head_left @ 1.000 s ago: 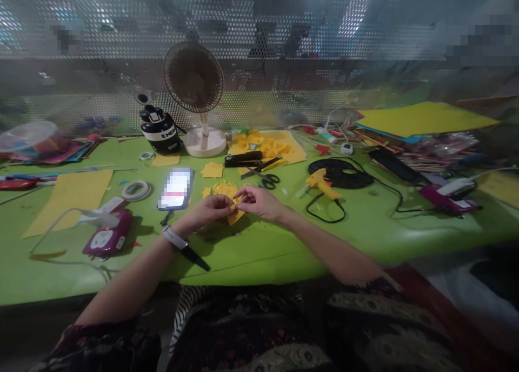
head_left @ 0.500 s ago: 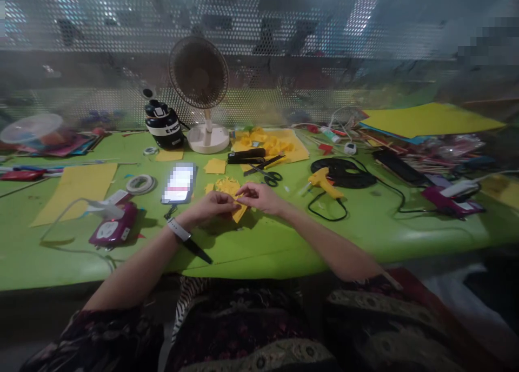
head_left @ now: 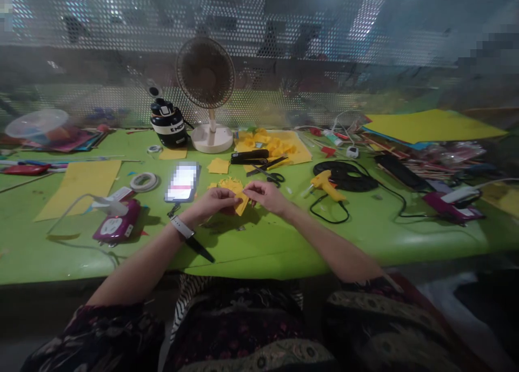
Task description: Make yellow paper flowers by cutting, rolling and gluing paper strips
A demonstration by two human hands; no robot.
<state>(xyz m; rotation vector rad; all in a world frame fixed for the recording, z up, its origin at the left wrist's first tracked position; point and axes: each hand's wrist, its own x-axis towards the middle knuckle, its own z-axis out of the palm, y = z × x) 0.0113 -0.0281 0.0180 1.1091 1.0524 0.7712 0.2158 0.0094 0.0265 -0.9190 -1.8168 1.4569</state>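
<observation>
A small piece of yellow paper (head_left: 241,205) is pinched between my two hands, low over the green table. My left hand (head_left: 215,201) grips its left side with thumb and fingers, a watch with a pale strap on that wrist. On the other side my right hand (head_left: 265,197) has its fingertips closed on the paper's upper right edge. Just behind them lies a heap of yellow paper scraps (head_left: 230,185), partly hidden by my hands. A pair of scissors (head_left: 274,176) rests beyond my right hand, and a phone (head_left: 182,183) with a lit screen lies beyond my left.
A yellow glue gun (head_left: 327,185) with a black cord lies to the right. Purple power adapters (head_left: 115,226) sit at both sides. At the back stand a fan (head_left: 211,138) and a black bottle (head_left: 169,126). A stapler (head_left: 249,156) lies before folded yellow pieces (head_left: 275,143).
My hands have shifted their grip slightly on the yellow paper, which now stands a little more upright. The whole view has moved a little, so the table things appear slightly further right.
</observation>
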